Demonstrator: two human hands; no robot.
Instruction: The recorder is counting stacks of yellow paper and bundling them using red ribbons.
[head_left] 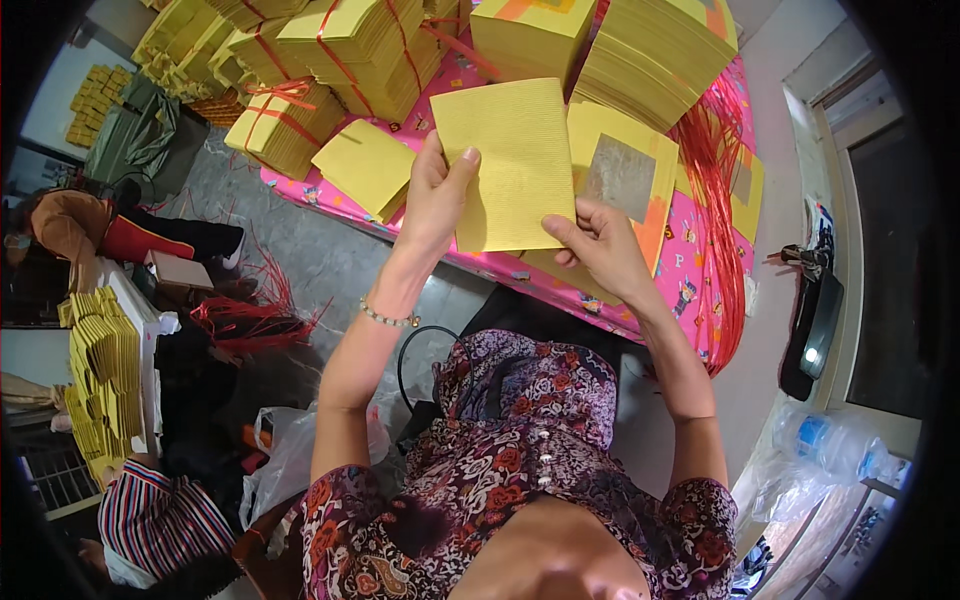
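Note:
A squarish piece of ribbed yellow paper (510, 150), perhaps a thin stack, is held up between my two hands over the table's front edge. My left hand (437, 190) grips its left side, thumb on the front face. At the lower right corner my right hand (598, 240) pinches it, thumb in front and fingers behind. Behind it lies yellow paper with a silvery patch and an orange band (625, 170), partly covered. Left of my left hand, a low pile of yellow paper (367, 168) rests on the pink patterned tablecloth (500, 272).
Tall yellow paper stacks (350, 55), some tied with red ribbon, line the table's back. Red plastic strands (715, 220) hang over its right side. At left, people sit near another table with yellow paper (105, 370). A clear plastic bag (290, 455) is beside me.

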